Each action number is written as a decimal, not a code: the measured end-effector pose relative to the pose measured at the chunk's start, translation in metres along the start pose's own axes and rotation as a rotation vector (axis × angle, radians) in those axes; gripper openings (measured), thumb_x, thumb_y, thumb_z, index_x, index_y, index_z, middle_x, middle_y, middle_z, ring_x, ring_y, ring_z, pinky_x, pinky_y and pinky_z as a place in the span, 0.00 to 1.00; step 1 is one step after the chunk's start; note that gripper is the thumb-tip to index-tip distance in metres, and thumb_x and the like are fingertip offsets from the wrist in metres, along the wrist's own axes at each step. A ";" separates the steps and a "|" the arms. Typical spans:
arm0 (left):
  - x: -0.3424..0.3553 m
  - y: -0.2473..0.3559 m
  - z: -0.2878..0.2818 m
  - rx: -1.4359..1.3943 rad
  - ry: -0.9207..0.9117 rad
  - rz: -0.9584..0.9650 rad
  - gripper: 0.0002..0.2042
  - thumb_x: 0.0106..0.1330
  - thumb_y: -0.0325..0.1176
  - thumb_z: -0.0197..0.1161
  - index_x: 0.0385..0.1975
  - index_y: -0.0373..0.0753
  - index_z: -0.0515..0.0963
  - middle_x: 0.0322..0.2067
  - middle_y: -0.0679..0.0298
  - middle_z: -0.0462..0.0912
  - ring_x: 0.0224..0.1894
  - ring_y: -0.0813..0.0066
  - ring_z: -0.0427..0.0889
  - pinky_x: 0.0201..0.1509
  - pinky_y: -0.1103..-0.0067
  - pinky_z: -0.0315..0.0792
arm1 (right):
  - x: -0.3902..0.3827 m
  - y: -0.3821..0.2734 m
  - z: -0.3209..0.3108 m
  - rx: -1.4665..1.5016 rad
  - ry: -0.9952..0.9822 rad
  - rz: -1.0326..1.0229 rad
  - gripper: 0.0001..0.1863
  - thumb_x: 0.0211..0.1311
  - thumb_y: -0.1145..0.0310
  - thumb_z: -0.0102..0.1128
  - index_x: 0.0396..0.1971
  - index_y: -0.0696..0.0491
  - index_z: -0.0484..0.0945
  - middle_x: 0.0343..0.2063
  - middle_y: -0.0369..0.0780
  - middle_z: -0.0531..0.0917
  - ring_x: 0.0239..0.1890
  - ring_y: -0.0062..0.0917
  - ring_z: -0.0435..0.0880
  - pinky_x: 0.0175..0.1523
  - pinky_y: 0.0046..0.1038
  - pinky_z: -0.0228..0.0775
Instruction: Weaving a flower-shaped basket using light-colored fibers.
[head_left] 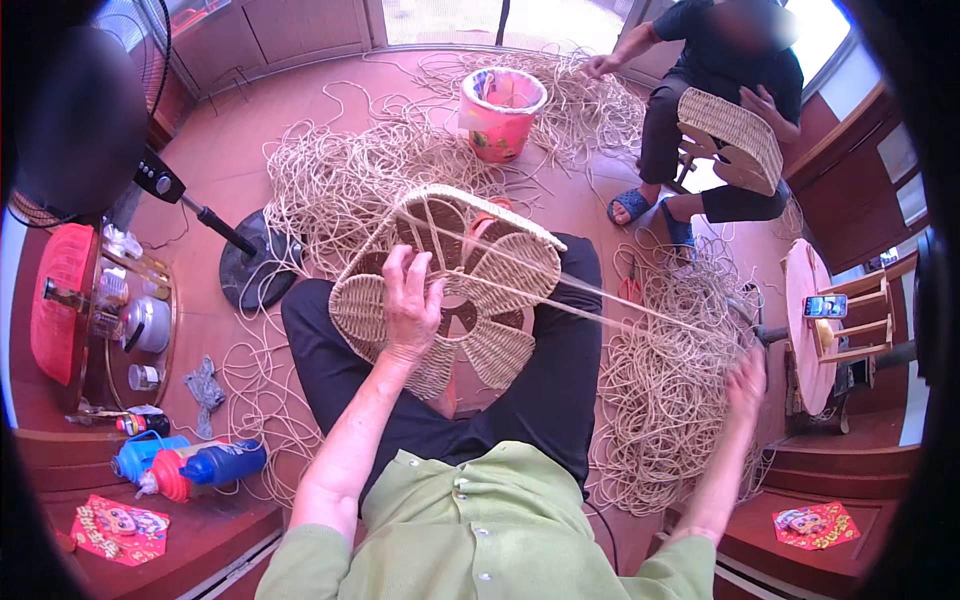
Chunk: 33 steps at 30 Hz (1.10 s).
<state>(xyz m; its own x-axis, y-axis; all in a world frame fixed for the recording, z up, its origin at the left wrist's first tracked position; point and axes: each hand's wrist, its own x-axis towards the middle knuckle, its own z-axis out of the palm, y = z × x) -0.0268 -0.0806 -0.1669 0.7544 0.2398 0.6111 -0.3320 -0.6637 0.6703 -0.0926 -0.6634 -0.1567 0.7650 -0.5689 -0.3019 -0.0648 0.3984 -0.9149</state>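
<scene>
A woven cord panel (500, 358) with petal-shaped sections and openings rests on my thighs. My left hand (412, 295) lies at its left-centre, fingers curled on the weave and frame; what exactly is pinched there is hidden. Pale cords (600, 293) stretch from the panel toward the lower right. My right hand (745, 385) is out at the right, near those cords and above a tangled cord heap (660, 420); motion blur hides what its fingers hold.
A co-worker (680, 120) sits at back right with another woven panel (730, 140). Around me are a pink bucket (495, 135), a fan base (245, 290), loose cord (310, 190), bottles (220, 462), a rack (70, 305) and a pink stool (805, 370) with a phone (826, 306).
</scene>
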 end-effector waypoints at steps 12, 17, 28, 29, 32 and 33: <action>0.014 0.023 0.039 0.356 -0.014 0.035 0.08 0.52 0.36 0.73 0.28 0.44 0.82 0.42 0.65 0.73 0.48 0.68 0.74 0.59 0.64 0.58 | -0.102 0.065 0.214 -0.989 -0.566 -0.806 0.26 0.54 0.67 0.70 0.54 0.53 0.75 0.52 0.45 0.78 0.57 0.35 0.77 0.59 0.34 0.69; 0.015 0.018 0.049 0.259 0.023 -0.073 0.09 0.51 0.36 0.72 0.24 0.45 0.78 0.38 0.65 0.75 0.46 0.67 0.75 0.55 0.64 0.59 | -0.103 0.084 0.307 -1.009 -0.702 -1.195 0.04 0.59 0.68 0.63 0.30 0.52 0.80 0.29 0.42 0.77 0.29 0.38 0.82 0.34 0.38 0.74; 0.009 0.012 0.070 0.313 -0.008 -0.202 0.18 0.60 0.44 0.65 0.45 0.44 0.71 0.35 0.65 0.75 0.40 0.68 0.77 0.46 0.67 0.61 | -0.153 0.125 0.395 -1.205 -0.909 -0.745 0.09 0.61 0.71 0.52 0.39 0.57 0.68 0.31 0.51 0.84 0.34 0.48 0.84 0.39 0.47 0.73; 0.008 0.011 0.069 0.312 -0.008 -0.203 0.18 0.60 0.44 0.65 0.45 0.44 0.71 0.35 0.65 0.75 0.40 0.68 0.77 0.46 0.67 0.61 | -0.150 0.130 0.398 -1.207 -0.909 -0.745 0.09 0.61 0.71 0.52 0.39 0.57 0.68 0.31 0.51 0.84 0.34 0.48 0.84 0.39 0.47 0.73; 0.012 0.023 0.062 0.331 -0.078 -0.207 0.25 0.58 0.39 0.67 0.56 0.41 0.73 0.47 0.57 0.78 0.50 0.64 0.78 0.52 0.65 0.65 | -0.136 0.149 0.398 -0.642 -0.817 -0.502 0.06 0.64 0.72 0.49 0.39 0.57 0.70 0.25 0.41 0.80 0.23 0.30 0.81 0.32 0.35 0.73; 0.014 0.020 0.062 0.323 -0.078 -0.205 0.25 0.58 0.39 0.67 0.56 0.41 0.73 0.47 0.57 0.78 0.50 0.64 0.78 0.52 0.65 0.65 | -0.131 0.154 0.396 -0.646 -0.812 -0.508 0.06 0.64 0.72 0.49 0.39 0.57 0.70 0.25 0.41 0.80 0.23 0.30 0.81 0.32 0.35 0.73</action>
<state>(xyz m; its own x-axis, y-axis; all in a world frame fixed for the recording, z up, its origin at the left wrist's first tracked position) 0.0118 -0.1343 -0.1711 0.8313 0.3443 0.4364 0.0159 -0.7995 0.6004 0.0512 -0.2425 -0.1519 0.9684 0.1653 0.1869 0.2318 -0.3196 -0.9188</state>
